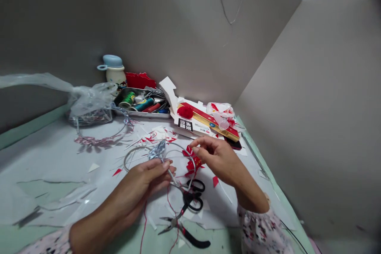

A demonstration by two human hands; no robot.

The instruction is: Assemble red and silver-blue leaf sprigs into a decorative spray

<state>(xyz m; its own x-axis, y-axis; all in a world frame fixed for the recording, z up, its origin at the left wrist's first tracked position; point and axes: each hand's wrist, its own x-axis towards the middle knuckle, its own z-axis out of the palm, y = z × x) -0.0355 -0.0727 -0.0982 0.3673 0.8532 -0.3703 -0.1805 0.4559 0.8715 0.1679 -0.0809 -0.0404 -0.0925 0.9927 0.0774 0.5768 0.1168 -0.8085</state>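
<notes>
My left hand (151, 174) is closed around the side of a slim pale hoop (194, 163) that looks like a headband. A pleated blue-grey ribbon piece (157, 150) stands at its thumb and fingers. Pinched at the fingertips, my right hand (216, 154) is by the hoop's far right side. A thin pale strand (178, 151) runs from the ribbon piece toward those fingertips. Red ribbon pieces (193, 166) show behind the hoop, partly covered by my right hand. Red thread (145, 222) hangs down below my left hand.
Black-handled scissors (193, 198) and pliers (193, 238) lie in front. A metal tray (143, 114) holds thread spools. Behind stand a bottle (114, 73) and an opened white box (193, 127). A decorated hoop (98, 141) lies left by a plastic bag (89, 103). Scraps litter the table.
</notes>
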